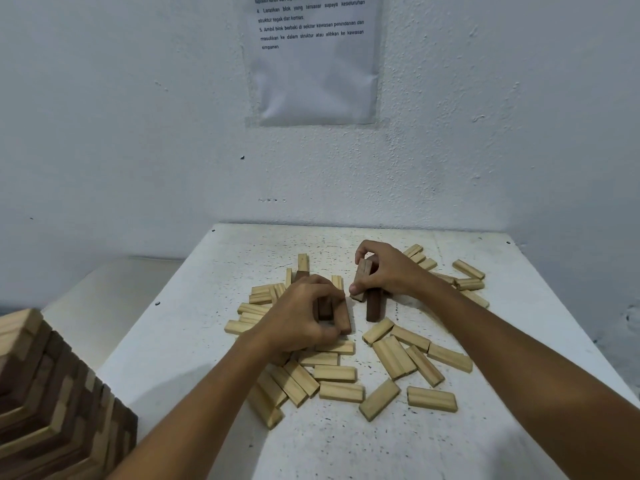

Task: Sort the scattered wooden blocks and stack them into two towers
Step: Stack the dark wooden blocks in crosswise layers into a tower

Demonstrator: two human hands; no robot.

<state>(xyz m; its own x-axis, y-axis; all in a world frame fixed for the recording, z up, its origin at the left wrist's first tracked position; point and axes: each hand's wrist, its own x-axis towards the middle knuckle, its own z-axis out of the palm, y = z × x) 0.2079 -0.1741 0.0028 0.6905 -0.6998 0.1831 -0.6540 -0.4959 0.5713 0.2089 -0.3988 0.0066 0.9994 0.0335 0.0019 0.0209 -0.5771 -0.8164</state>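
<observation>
Pale pine blocks are lying scattered flat across the white table; a few dark brown blocks are sitting mid-table. Left hand is curling round a dark block, fingers closed on it. Right hand is pinching a light block, tilted on end, touching another dark block. No tower is standing on the table yet. Risks, judged: forearms are crossing low over the loose blocks and could sweep some off the near edge; the tilted block could slip from the pinch and knock its dark neighbour. A striped stack is sitting at far left, off the table.
</observation>
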